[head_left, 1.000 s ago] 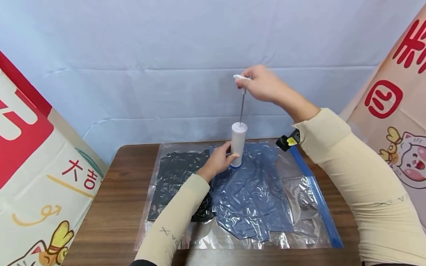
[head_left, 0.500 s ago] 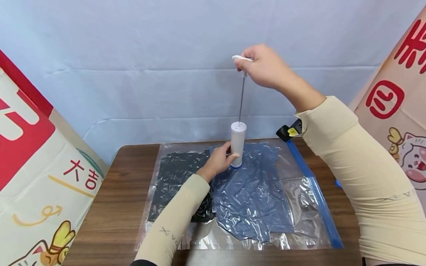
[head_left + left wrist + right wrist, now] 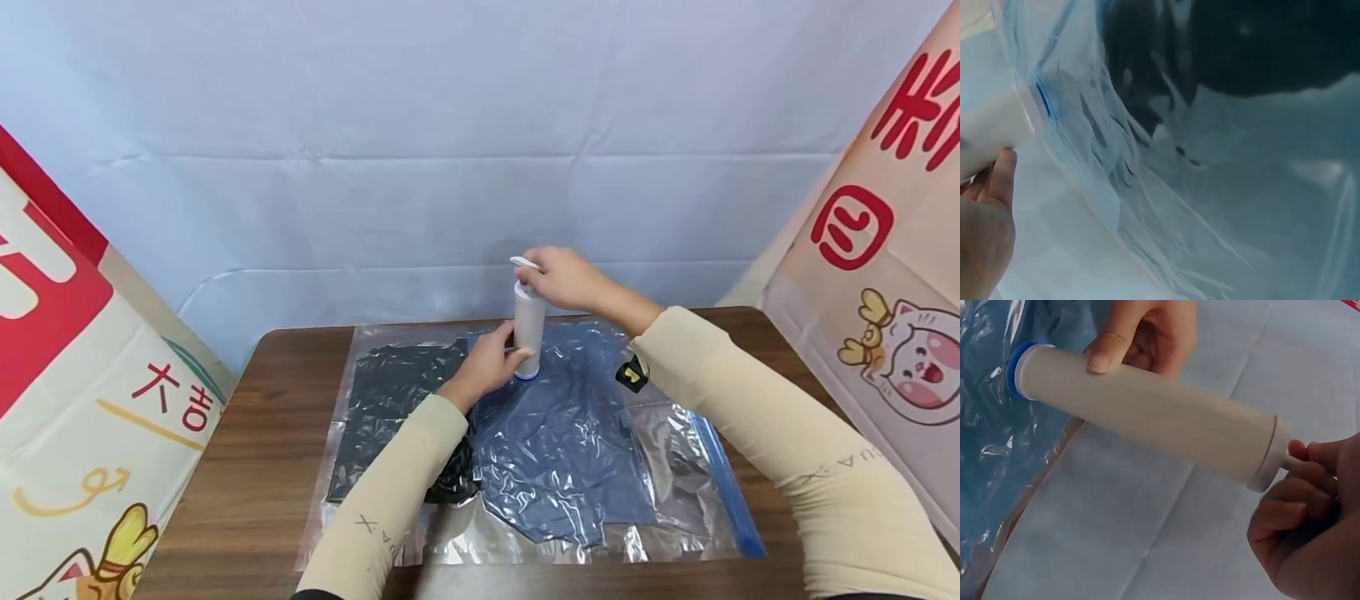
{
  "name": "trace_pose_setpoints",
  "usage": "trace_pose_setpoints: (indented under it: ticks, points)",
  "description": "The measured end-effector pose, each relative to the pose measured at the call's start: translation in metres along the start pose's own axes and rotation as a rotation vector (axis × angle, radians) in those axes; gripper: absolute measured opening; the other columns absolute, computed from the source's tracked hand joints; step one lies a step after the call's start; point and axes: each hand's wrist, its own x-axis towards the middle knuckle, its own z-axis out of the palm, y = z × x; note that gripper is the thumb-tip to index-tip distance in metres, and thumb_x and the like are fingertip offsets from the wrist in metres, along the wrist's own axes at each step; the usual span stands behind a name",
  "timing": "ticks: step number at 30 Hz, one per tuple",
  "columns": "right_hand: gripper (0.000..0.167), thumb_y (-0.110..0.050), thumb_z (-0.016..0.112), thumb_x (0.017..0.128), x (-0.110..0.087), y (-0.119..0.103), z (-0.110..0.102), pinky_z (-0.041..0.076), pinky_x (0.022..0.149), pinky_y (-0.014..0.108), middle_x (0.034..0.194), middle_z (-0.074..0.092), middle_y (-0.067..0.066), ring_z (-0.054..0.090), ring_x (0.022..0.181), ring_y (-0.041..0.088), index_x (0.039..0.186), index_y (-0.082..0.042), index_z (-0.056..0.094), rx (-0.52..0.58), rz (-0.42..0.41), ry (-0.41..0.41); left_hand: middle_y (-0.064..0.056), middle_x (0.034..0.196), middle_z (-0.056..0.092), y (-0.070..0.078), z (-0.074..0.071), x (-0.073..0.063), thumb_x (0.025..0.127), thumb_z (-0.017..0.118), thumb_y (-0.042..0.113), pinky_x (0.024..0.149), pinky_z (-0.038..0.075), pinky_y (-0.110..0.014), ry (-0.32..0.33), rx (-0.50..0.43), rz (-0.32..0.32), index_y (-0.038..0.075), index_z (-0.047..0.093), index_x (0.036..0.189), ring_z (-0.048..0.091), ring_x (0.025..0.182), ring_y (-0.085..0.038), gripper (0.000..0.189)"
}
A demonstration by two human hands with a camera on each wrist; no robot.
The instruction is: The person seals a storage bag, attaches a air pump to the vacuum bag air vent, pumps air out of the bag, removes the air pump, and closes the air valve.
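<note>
A white hand pump [image 3: 529, 329] stands upright on the blue valve [image 3: 1012, 370] of a clear vacuum storage bag [image 3: 678, 500]. My left hand [image 3: 487, 363] grips the pump's barrel low down, thumb on the near side. At the top, my right hand [image 3: 567, 278] holds the white pump handle [image 3: 523, 262], which sits close above the barrel's cap. Only a short piece of the plunger rod [image 3: 1289, 462] shows. Inside the bag lie a folded black garment [image 3: 390, 408] and a blue garment [image 3: 566, 458], under wrinkled film.
The bag lies flat over much of a brown wooden table [image 3: 232, 450], with its blue zip strip [image 3: 723, 487] along the right side. A pale cloth backdrop [image 3: 375, 208] hangs right behind the table. Printed banners [image 3: 900, 250] flank both sides.
My right hand first rose with the handle, drawing the rod out, then came down until the handle neared the cap. The left hand kept its grip on the barrel.
</note>
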Motion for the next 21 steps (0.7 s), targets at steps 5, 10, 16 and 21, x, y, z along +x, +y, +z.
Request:
trace_pose_setpoints:
  ticks: [5, 10, 16, 21]
  points:
    - [0.027, -0.021, 0.054, 0.106, 0.002, -0.007, 0.001, 0.051, 0.072, 0.043, 0.097, 0.071, 0.015, 0.063, 0.08, 0.029, 0.1, -0.001, 0.071, -0.045, 0.022, 0.072, -0.014, 0.144, 0.057, 0.0, -0.004, 0.001, 0.105, 0.057, 0.033, 0.104, 0.05, -0.036, -0.007, 0.056, -0.01, 0.007, 0.037, 0.154, 0.059, 0.129, -0.026, 0.059]
    - [0.029, -0.022, 0.054, 0.106, 0.01, -0.025, -0.013, 0.043, 0.062, 0.035, 0.089, 0.069, 0.013, 0.053, 0.064, 0.022, 0.095, -0.002, 0.071, -0.049, 0.023, 0.11, -0.015, 0.142, 0.057, 0.0, -0.007, 0.002, 0.105, 0.058, 0.032, 0.103, 0.051, -0.037, 0.009, 0.078, -0.02, 0.005, 0.039, 0.152, 0.06, 0.128, -0.027, 0.057]
    - [0.03, -0.02, 0.054, 0.106, 0.01, -0.042, -0.047, 0.04, 0.054, 0.028, 0.092, 0.069, 0.016, 0.049, 0.057, 0.015, 0.095, 0.0, 0.073, -0.015, 0.033, 0.15, -0.015, 0.143, 0.057, 0.003, -0.004, 0.0, 0.105, 0.056, 0.034, 0.104, 0.05, -0.036, -0.014, 0.108, -0.014, 0.006, 0.039, 0.152, 0.059, 0.129, -0.026, 0.057]
    - [0.033, -0.024, 0.053, 0.107, 0.007, -0.062, -0.077, 0.04, 0.054, 0.027, 0.098, 0.07, 0.018, 0.051, 0.062, 0.015, 0.101, 0.001, 0.073, 0.013, 0.039, 0.194, -0.017, 0.142, 0.057, 0.007, -0.003, 0.001, 0.105, 0.057, 0.032, 0.104, 0.05, -0.036, -0.013, 0.108, 0.017, 0.005, 0.039, 0.151, 0.06, 0.128, -0.027, 0.057]
